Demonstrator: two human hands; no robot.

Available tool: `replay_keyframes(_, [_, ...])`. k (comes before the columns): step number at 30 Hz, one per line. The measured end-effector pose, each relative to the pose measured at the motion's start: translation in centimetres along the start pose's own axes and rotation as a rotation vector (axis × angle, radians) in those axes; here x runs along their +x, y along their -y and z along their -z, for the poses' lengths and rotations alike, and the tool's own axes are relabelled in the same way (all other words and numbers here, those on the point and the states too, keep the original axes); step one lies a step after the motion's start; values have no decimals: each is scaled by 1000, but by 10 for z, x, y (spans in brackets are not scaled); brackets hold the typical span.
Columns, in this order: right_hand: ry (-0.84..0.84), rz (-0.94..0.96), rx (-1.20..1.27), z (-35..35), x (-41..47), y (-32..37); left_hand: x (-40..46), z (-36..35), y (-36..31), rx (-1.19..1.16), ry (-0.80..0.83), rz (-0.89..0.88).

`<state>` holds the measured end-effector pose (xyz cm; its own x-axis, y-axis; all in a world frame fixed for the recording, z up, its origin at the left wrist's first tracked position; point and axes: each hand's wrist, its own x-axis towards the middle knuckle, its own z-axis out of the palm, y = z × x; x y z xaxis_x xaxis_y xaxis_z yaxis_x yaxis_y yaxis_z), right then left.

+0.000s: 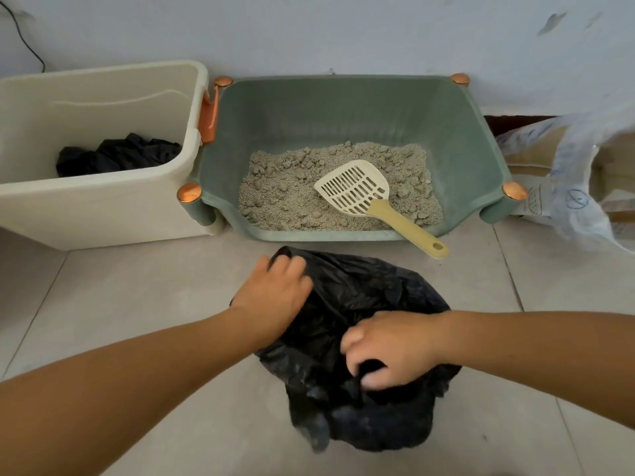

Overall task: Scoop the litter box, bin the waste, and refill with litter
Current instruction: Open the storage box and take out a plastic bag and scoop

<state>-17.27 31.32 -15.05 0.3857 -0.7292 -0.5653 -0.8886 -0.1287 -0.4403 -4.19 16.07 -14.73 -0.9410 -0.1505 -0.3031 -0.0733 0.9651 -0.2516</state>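
Left hand [275,292] lies on the far left edge of a black plastic bag [364,304], fingers curled over and pinching the rim. Right hand [388,348] at the bag's near right side, fingers closed around a bunched fold of plastic. Bag sits crumpled on the tiled floor [137,304], between the person and the litter box [343,108]. Litter box is green with copper-coloured corner knobs, set against the far wall; clumpy grey litter [285,190] covers its near part. Cream scoop [357,187] lies slotted head on the litter, handle sticking out over the near right rim. Left of the box, touching it, a cream bin [103,207] with dark plastic inside. Far right, a translucent printed bag [567,187], blurred.
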Motion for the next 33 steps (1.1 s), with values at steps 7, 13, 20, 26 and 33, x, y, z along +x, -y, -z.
replay_keyframes(7, [-50, -176, -349, 9, 5, -21, -10, -7, -30, -245, 513, -346])
replay_keyframes(13, [141, -398, -328, 6, -10, -41, -18, -10, 5, -129, 741, -207])
replay_keyframes(20, [99, -458, -41, 11, -13, -45, -16, 8, 25, -28, 893, -100])
replay_keyframes(26, [-187, -339, -521, 19, -7, -23, 5, 29, 12, -279, 218, -121])
replay_keyframes(33, [-190, -439, -488, 17, 2, -16, 20, 17, 11, -194, 419, -74])
